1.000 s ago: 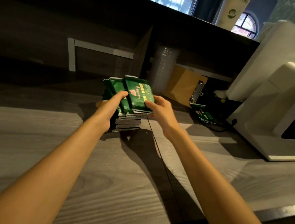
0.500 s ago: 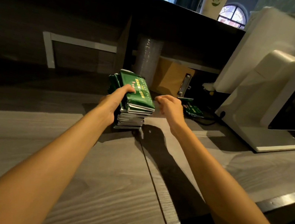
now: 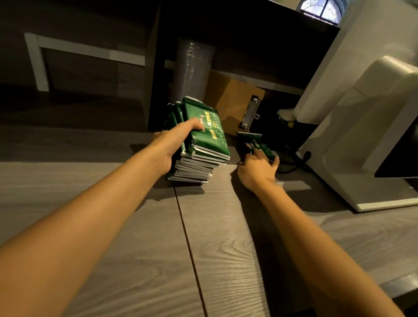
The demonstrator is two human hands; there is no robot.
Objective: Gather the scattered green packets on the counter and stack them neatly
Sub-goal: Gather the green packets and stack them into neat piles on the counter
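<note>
Head view: stack nearly complete, one stray packet left.
Left hand [image 3: 169, 146] clamps the stack of green packets [image 3: 197, 153] on the counter [image 3: 216, 242], thumb curled over its top. Right hand [image 3: 255, 171] reaches out, fingers stretched onto the loose packet [image 3: 256, 142] under their tips; whether they pinch it I cannot tell. The stack's edges look uneven, so squaring probably remains.

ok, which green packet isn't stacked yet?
The loose packet flat by the clipboard, at the right hand; the rest sit in the stack the left hand holds.
</note>
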